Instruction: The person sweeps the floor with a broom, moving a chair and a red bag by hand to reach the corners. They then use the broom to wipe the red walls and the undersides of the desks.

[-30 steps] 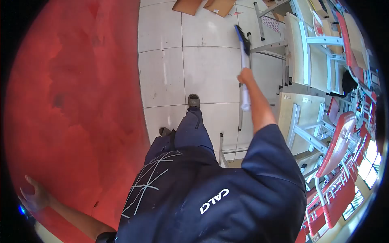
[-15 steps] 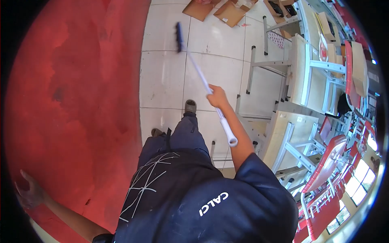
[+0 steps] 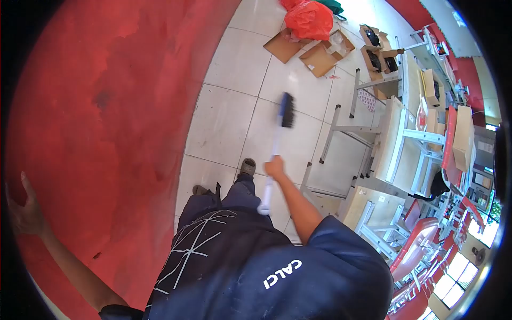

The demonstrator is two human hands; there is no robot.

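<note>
My right hand [image 3: 275,167] grips the white handle of a broom [image 3: 276,144]. Its dark blue brush head [image 3: 287,110] points away from me over the white tiled floor [image 3: 229,117]. My left hand [image 3: 24,210] is flat against the red wall [image 3: 106,106] at the far left, fingers spread, holding nothing. My dark trousers and both sandalled feet [image 3: 247,166] show below the broom.
Metal-legged wooden desks [image 3: 397,141] and red chairs [image 3: 416,250] crowd the right side. Flattened and open cardboard boxes [image 3: 320,56] and a red plastic bag [image 3: 309,20] lie on the floor ahead. The red wall curves along the left.
The broom head swung from far right to left, then back toward the middle. My right hand came nearer to my body. My left hand slid higher up the wall as the view tilted.
</note>
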